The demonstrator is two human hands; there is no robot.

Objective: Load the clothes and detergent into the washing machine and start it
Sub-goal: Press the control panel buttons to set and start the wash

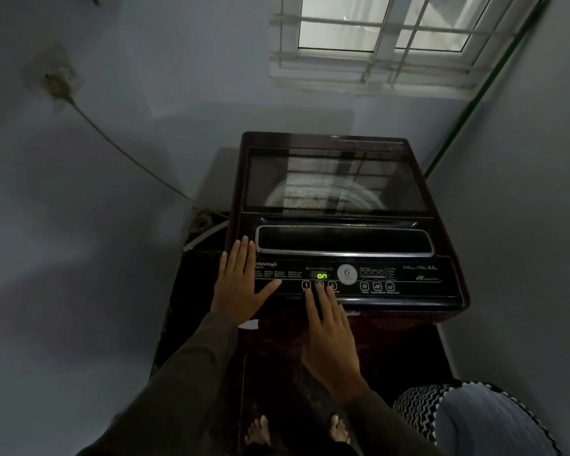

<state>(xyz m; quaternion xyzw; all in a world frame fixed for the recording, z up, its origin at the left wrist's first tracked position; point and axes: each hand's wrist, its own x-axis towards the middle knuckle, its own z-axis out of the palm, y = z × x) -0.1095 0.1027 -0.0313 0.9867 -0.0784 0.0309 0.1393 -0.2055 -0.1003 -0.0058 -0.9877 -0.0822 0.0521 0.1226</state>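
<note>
Right hand (331,340), flat and empty, fingers (320,292) on the middle button of the dark maroon top-loading washing machine (343,179), left hand (241,284) resting open beside

1. A window (375,37) with a white grille sits high on the wall, far above and beyond the right hand (329,337).
2. A green pipe (484,90) runs slantwise down the wall corner, up and to the right of that hand.
3. A stained wall socket (58,82) is well up and to the left of the left hand (241,281); a cable (129,153) slopes down from it.
4. A floor drain (199,222) lies near the left hand's fingertips, slightly to their left, with a white hose (208,233) just beside it.
5. A zigzag-patterned bag (418,409) stands below and to the right of the right hand.
</note>
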